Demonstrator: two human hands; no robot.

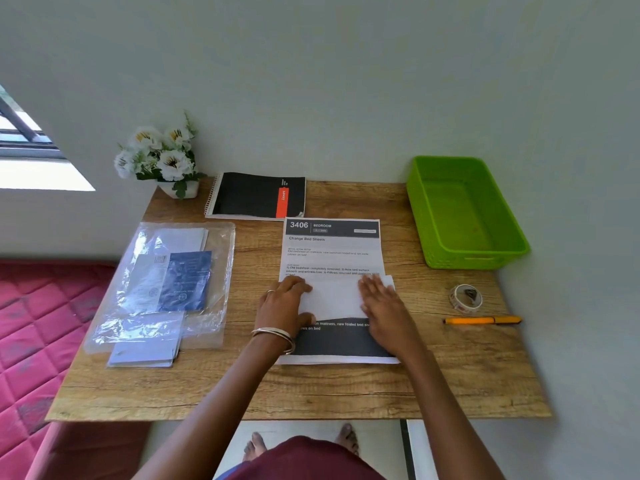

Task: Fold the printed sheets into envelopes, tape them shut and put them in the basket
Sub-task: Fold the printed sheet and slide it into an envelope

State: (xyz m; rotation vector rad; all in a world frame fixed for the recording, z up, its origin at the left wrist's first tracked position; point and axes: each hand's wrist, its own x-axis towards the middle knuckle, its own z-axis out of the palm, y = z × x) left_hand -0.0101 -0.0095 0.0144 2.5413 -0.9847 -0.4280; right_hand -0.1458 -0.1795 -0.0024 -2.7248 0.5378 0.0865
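White folded flap of printed sheet (332, 296), under flat fingers (372, 284), both hands

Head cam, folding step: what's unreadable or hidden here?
- Printed sheet, head view: middle text is covered by the folded-up flap and both hands, left hand and right hand; small print is too small to read.
- Right hand: motion-blurred, finger contact unclear.
- Papers in the plastic sleeve: glare hides the print.
- Tape roll: loose end too small to find.
- Basket: near inner wall is hidden by its rim.
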